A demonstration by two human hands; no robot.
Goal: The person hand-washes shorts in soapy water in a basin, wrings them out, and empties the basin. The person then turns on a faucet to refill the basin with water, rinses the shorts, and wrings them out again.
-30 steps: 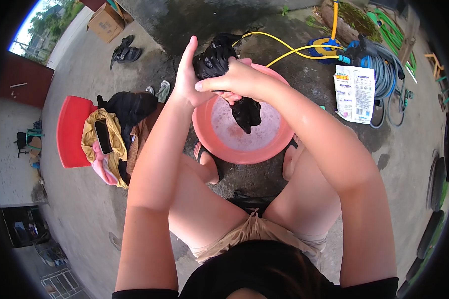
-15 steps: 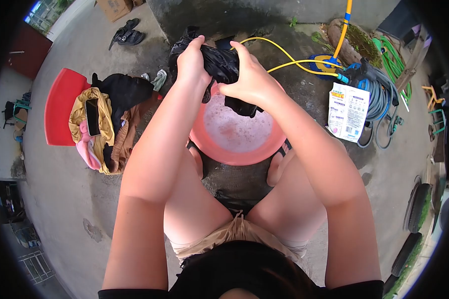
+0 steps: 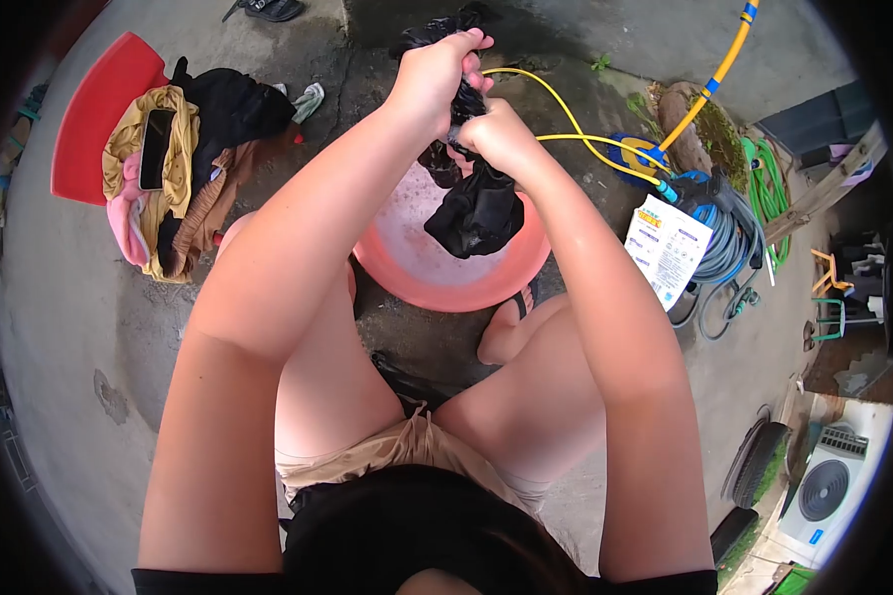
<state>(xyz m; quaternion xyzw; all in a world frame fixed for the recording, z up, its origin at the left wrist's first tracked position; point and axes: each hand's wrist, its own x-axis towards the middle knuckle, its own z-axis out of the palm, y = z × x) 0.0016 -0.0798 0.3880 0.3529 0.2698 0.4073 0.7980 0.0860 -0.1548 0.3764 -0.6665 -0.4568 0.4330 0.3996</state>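
Observation:
A wet black cloth (image 3: 474,213) is bunched and twisted between my two hands over a pink basin (image 3: 397,270) of sudsy water. My left hand (image 3: 439,81) is closed around its upper part, with some cloth sticking out above the fingers. Just below and to the right, my right hand (image 3: 496,131) grips the cloth too. The lower end hangs loose over the basin. Part of the twisted section is hidden behind the hands.
A red chair (image 3: 94,119) at the left bears clothes and a phone (image 3: 155,149). To the right are a white packet (image 3: 668,248), a coiled grey hose (image 3: 732,238) and a yellow hose (image 3: 566,109). My feet flank the basin.
Both hands, spread apart on the cloth half a second ago, are now closed near each other on it. More cloth hangs over the basin. The view has swung to the right.

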